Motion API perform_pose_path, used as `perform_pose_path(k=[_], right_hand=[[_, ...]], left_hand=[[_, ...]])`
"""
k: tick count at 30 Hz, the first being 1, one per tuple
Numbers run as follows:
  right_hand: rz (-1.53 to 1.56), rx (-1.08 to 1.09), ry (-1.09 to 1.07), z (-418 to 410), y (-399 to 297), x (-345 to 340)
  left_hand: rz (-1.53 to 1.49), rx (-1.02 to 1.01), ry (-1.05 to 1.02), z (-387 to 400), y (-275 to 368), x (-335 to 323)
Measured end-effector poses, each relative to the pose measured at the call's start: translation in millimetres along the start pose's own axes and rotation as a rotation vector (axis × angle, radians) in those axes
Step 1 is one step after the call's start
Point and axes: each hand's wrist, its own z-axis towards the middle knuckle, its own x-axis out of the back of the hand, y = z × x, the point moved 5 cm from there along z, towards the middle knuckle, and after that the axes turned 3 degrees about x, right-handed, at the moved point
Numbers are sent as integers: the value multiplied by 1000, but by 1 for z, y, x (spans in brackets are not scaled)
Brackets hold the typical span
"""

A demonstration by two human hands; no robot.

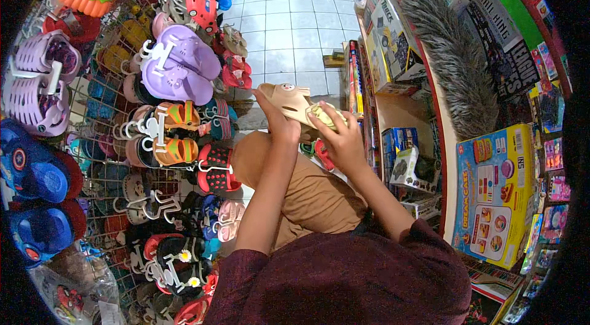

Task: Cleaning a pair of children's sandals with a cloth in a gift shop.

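Note:
In front of my knees I hold a beige child's clog [277,97] with a round face-like badge on it. My left hand [281,121] supports the clog from its near side, thumb stretched up along one end. A crumpled pale yellow cloth [333,117] is under the fingers of my right hand [342,138], pressed against the clog's other end. The clog's underside and part of my left fingers are hidden. Below my right hand, a red and green shoe [324,154] shows partly beside my leg.
Left of me, a wire rack [99,159] carries hanging footwear, including purple sandals [182,64], orange sandals [177,149] and blue clogs [39,163]. To the right, shelves [435,94] hold boxed toys [495,196] and a grey fluffy duster [454,57]. Tiled floor [295,25] stretches ahead.

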Motion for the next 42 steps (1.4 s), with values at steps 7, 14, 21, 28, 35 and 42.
perform_pose_path(k=[7,14,21,28,35,42], right_hand=[[98,-228,-129,-2,48,36],[342,-185,248,28,9,84],[155,-131,336,34,-12,16],[658,-331,425,45,20,17],[952,-198,417,59,19,61],[1210,-280,658,64,37,102]], left_hand=[[13,-68,80,1,12,-4],[-144,55,-88,-5,10,-17],[-38,209,-215,-16,0,-32],[-289,346,-406,-11,-3,-41],[-500,397,-496,-8,-1,-45],[-446,359,-654,-9,6,-53]])
